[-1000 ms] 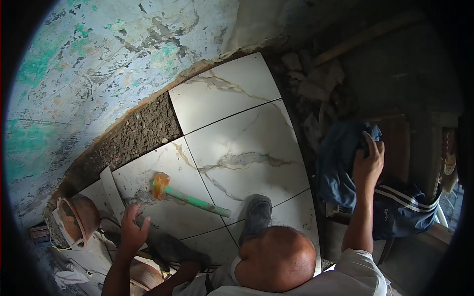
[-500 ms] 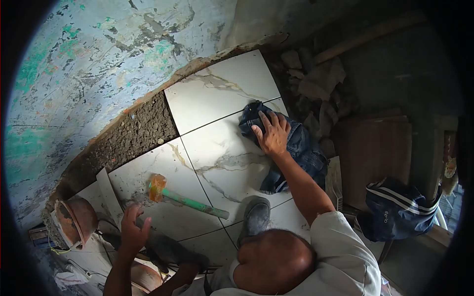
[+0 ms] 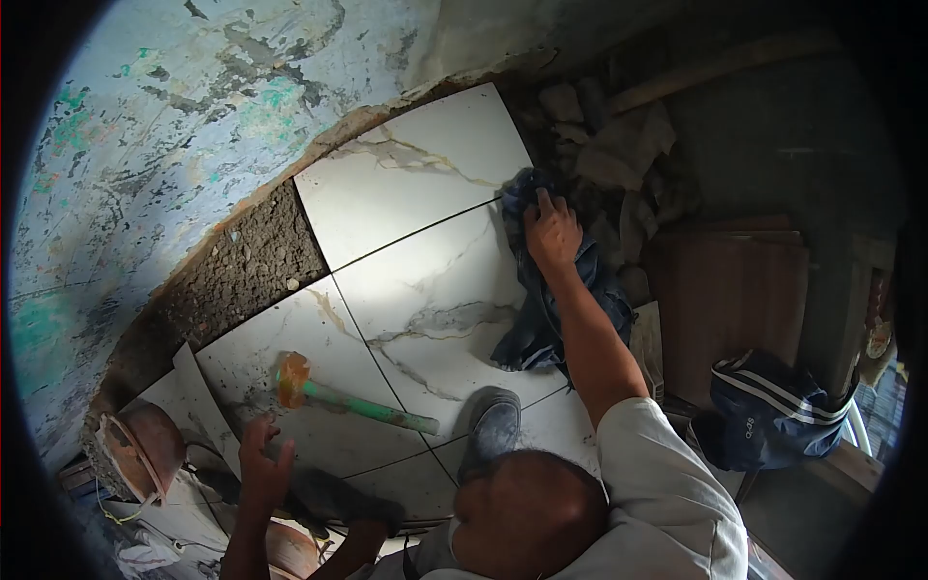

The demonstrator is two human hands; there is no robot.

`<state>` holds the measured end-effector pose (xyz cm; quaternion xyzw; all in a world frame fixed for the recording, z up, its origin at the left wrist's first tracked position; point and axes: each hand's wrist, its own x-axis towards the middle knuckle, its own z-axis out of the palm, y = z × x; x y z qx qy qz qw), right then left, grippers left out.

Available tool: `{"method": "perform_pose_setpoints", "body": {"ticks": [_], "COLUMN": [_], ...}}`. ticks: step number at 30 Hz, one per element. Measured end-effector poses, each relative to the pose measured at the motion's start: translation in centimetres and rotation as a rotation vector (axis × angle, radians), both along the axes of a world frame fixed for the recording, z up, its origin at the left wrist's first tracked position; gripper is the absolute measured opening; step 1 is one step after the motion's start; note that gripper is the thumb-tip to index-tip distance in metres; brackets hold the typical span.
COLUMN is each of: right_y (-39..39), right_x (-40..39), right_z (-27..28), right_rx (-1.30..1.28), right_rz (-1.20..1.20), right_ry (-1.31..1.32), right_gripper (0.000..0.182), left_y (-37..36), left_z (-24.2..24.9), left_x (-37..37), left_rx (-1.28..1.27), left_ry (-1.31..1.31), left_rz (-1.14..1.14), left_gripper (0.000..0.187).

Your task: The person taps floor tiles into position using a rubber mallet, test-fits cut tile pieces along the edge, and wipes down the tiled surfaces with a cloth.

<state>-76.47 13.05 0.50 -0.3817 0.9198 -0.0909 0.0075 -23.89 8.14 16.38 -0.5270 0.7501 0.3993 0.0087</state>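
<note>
My right hand (image 3: 554, 235) presses on a bunched dark blue denim cloth (image 3: 570, 314), fingers bent into its upper end, at the right edge of the white marbled tiles (image 3: 435, 261). Part of the cloth is hidden under my forearm. My left hand (image 3: 264, 464) is held over the lower left tiles, fingers apart and nothing in it. Just beyond it a mallet (image 3: 360, 403) with an orange head and green handle lies on a tile.
Bare mortar (image 3: 246, 256) fills a gap beside the peeling wall (image 3: 193, 126). Broken rubble (image 3: 619, 150) lies beyond the tiles. Brown boards (image 3: 725, 309) and a dark striped bag (image 3: 773, 411) are at right. A bucket (image 3: 145, 449) stands at left, near my boot (image 3: 491, 430).
My right hand has slid the denim cloth away and to the right, toward the tile edge; its fingers are closer together. My left hand stays nearly where it was. The view shifted slightly.
</note>
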Motion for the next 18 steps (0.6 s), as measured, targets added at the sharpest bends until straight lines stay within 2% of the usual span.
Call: {"method": "perform_pose_setpoints", "body": {"ticks": [1, 5, 8, 11, 13, 14, 16, 18], "right_y": [-0.3, -0.4, 0.4, 0.6, 2.0, 1.4, -0.3, -0.1], "right_x": [-0.2, -0.5, -1.7, -1.9, -1.0, -1.2, -1.3, 1.0], "right_z": [-0.1, -0.5, -1.1, -1.1, -0.9, -0.3, 1.3, 1.3], "right_rx": [-0.026, -0.023, 0.018, -0.031, -0.019, -0.016, 0.027, 0.037], "right_rz": [-0.069, -0.031, -0.141, -0.020, 0.201, 0.196, -0.041, 0.034], "right_ry": [-0.019, 0.005, -0.083, -0.037, 0.010, 0.008, -0.134, -0.122], "right_gripper": [0.033, 0.033, 0.036, 0.037, 0.035, 0.035, 0.030, 0.031], "left_y": [-0.1, -0.7, -0.5, -0.7, -0.5, -0.4, -0.5, -0.3], "left_z": [0.2, -0.3, -0.4, -0.7, -1.1, -1.2, -1.1, -0.4], "left_x": [-0.5, -0.5, -0.8, 0.0, -0.4, -0.6, -1.1, -0.7], "left_rx": [-0.003, -0.018, -0.044, -0.034, -0.024, -0.014, -0.011, -0.010], "left_ry": [-0.008, 0.009, 0.043, 0.012, 0.034, 0.050, 0.028, 0.001], "left_rz": [-0.007, -0.014, 0.006, -0.050, -0.026, -0.002, -0.021, -0.038], "left_gripper": [0.040, 0.041, 0.041, 0.041, 0.040, 0.040, 0.041, 0.041]}}
